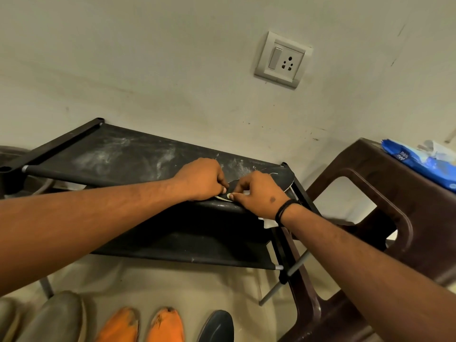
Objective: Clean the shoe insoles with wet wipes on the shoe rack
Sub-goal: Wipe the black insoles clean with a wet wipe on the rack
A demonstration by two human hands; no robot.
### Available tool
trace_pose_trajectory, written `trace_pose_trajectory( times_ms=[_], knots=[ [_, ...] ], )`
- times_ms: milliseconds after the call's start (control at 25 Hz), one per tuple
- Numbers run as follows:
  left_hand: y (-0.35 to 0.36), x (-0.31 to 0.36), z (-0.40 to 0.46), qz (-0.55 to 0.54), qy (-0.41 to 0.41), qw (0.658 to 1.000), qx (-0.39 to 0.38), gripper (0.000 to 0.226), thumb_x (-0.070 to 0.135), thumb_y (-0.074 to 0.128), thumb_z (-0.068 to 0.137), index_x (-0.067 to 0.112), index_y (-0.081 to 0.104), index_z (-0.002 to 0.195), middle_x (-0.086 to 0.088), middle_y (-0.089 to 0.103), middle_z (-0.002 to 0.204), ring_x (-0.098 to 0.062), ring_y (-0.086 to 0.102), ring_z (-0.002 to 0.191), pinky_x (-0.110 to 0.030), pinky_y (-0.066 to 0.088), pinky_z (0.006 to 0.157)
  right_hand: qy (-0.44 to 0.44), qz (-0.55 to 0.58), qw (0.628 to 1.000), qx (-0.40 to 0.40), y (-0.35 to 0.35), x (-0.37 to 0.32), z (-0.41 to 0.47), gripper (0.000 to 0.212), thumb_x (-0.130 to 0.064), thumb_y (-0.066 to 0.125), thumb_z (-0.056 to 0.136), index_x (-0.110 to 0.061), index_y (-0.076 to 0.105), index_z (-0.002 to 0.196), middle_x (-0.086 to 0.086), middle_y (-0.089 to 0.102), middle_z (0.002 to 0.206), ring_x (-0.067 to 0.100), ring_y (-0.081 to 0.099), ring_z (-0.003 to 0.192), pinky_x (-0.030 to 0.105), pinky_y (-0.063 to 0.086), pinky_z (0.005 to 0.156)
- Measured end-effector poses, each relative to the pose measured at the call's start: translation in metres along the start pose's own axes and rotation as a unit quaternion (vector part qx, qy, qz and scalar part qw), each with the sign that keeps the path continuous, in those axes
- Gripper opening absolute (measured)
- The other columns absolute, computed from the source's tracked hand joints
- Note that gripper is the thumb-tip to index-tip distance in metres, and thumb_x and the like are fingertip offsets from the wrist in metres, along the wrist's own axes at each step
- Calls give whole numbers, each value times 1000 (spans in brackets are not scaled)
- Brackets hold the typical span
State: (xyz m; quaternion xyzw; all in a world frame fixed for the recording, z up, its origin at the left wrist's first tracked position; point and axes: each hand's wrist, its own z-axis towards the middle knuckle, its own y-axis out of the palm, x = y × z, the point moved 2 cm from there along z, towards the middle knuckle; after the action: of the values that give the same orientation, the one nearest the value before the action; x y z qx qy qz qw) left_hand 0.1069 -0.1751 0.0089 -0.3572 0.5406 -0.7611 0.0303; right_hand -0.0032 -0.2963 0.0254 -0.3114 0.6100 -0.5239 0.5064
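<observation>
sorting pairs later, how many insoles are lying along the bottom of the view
5 in view: two grey insoles at bottom left, two orange insoles in the middle, one dark navy insole to their right. All are cut off by the frame edge; more may lie outside it.

Dim, warm, yellowish indoor light falls evenly, with soft shadows under the shoe rack (138, 154) shelves. Wide-angle distortion bends the forearms and the wall toward the edges. The shoes (138, 324) along the bottom edge are blurred; the centre is sharp.
</observation>
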Motion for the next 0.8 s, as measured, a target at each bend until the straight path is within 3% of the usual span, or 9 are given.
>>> trace_pose_trajectory(
  times_ms=[160, 240, 360, 520, 680, 800],
  knots=[
    [-6, -1, 1, 31, -4, 996, -87, 26, 27, 66, 92, 29, 74, 116, 15, 71, 119, -8, 64, 109, -33, 52, 96, 86, -110, 990, 26, -8, 15, 6, 19, -35, 66, 90, -17, 70, 85, 5, 70, 87, 22, 66, 79, 40, 58, 78],
    [-9, -2, -1, 48, 0, 992, -116, 31, 28, 62, 95, 31, 69, 125, 15, 65, 129, -10, 60, 118, -33, 48, 100, 82, -95, 992, 23, -8, 15, 5, 19, -33, 66, 91, -15, 72, 87, 6, 71, 88, 22, 66, 80, 39, 58, 79],
    [-7, -4, -6, 67, -3, 993, -100, 31, 32, 59, 96, 38, 67, 126, 14, 66, 128, -13, 61, 114, -38, 51, 97, 23, -19, 999, -21, -3, 2, 0, 13, -28, 69, 89, -18, 74, 83, 1, 72, 88, 15, 66, 84, 33, 56, 82],
    [-6, -2, -11, 79, 2, 994, -76, 33, 32, 57, 98, 42, 64, 128, 15, 63, 133, -15, 59, 120, -41, 50, 99, 87, -123, 988, 25, -10, 9, 9, 14, -30, 67, 90, -16, 70, 89, 7, 70, 93, 24, 66, 84, 39, 57, 79],
    [-7, -2, -14, 72, -5, 996, -52, 38, 22, 54, 96, 46, 65, 124, 14, 65, 129, -14, 63, 108, -38, 54, 92, 26, -42, 998, -41, -9, -3, 6, 8, -24, 71, 87, -17, 75, 84, 1, 72, 87, 14, 66, 82, 30, 55, 79],
    [-6, -1, -14, 66, -10, 996, -53, 42, 17, 51, 97, 45, 66, 125, 14, 64, 131, -15, 63, 109, -38, 54, 94, 68, -120, 990, 8, -10, 1, 9, 12, -28, 68, 88, -17, 70, 93, 5, 69, 95, 23, 66, 86, 38, 56, 81]
  ],
)
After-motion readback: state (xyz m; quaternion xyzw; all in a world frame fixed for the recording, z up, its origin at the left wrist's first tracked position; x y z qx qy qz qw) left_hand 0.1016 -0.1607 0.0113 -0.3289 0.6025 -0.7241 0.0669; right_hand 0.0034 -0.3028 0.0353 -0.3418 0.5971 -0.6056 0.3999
